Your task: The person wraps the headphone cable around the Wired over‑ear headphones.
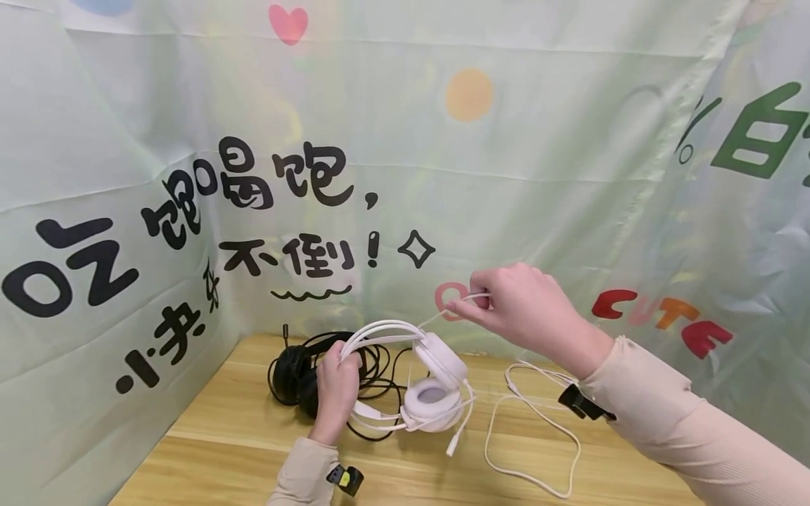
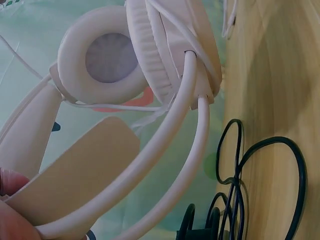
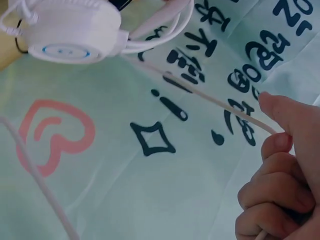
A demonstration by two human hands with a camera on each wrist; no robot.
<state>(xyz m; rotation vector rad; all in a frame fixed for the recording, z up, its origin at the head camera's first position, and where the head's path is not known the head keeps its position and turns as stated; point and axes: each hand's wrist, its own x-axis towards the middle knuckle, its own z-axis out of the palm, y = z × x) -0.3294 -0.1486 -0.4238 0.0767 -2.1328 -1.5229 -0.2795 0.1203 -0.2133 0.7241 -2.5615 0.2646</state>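
White over-ear headphones (image 1: 436,358) are held up over the table, with the left hand (image 1: 337,385) gripping their headband (image 1: 380,327). In the left wrist view, fingers (image 2: 15,220) wrap the band's padded strip (image 2: 80,175) and thin rails. Up and to the right, the right hand (image 1: 522,306) pinches a white cable (image 3: 215,100) that runs taut from the headphones. The other fingers of that hand are curled, with more cable showing below them in the right wrist view. A short white lead ending in a plug (image 1: 453,444) dangles beneath the ear cups.
Black headphones (image 1: 292,372) with a coiled black cable (image 1: 380,379) lie behind the left hand. A loose loop of white cable (image 1: 576,457) rests on the wooden table (image 1: 253,457) at the right. Printed cloth (image 1: 538,176) hangs at the back and left.
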